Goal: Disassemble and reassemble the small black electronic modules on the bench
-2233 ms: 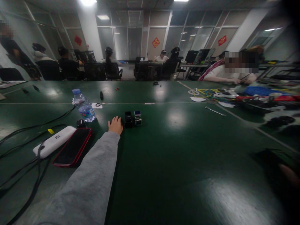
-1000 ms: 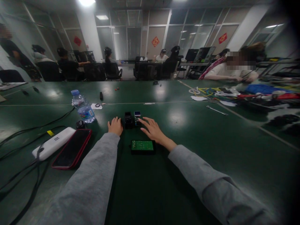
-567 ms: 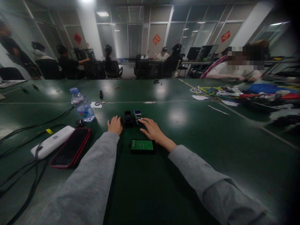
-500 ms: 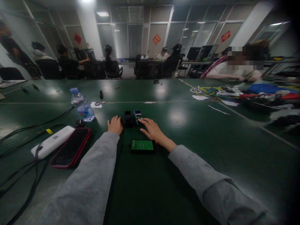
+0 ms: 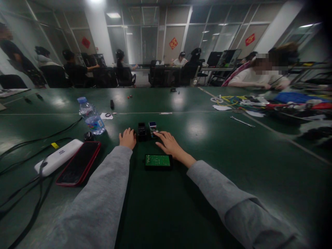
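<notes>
My left hand [image 5: 127, 139] lies palm down on the green table, its fingers stretched forward and slightly apart. Just to its right stands a small black open casing [image 5: 141, 132]. A little circuit board with a small dark screen [image 5: 152, 124] lies beside that casing. The fingertips of my right hand [image 5: 169, 144] rest at the near right edge of this board; the hand is spread and grips nothing. Nearer to me, below the right hand, a green circuit board [image 5: 158, 160] sits in a black rectangular case [image 5: 158, 168].
To the left are a water bottle [image 5: 92, 117], a white power bank [image 5: 58, 157], a red-edged phone [image 5: 79, 163] and black cables [image 5: 38, 204]. A wrench [image 5: 242, 121] and a heap of cables [image 5: 290, 102] lie at right. Across the table sits a person [image 5: 255, 76].
Both my hands and the boards stay nearly where they were. The view has shifted very slightly. Across the table, the seated person's head and hands have moved a little.
</notes>
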Action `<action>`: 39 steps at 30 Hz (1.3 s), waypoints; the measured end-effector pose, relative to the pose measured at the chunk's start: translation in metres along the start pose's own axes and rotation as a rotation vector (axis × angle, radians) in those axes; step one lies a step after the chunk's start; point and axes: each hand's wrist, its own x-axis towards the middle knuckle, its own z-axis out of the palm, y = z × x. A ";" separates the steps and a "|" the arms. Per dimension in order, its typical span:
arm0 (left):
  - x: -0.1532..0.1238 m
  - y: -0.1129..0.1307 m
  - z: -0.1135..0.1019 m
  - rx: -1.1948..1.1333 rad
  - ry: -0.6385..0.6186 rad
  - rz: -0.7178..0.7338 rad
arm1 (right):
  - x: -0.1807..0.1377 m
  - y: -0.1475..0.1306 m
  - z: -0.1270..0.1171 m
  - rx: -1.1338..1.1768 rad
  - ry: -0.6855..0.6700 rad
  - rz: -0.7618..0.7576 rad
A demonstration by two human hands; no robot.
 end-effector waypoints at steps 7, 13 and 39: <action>0.001 -0.001 0.002 0.000 0.009 0.001 | 0.000 -0.001 -0.002 0.016 0.001 -0.002; 0.000 0.001 0.000 0.016 0.006 -0.005 | 0.001 0.001 0.002 0.013 0.005 -0.009; 0.000 -0.001 0.000 0.035 0.000 0.000 | -0.002 -0.005 -0.003 0.023 0.127 -0.001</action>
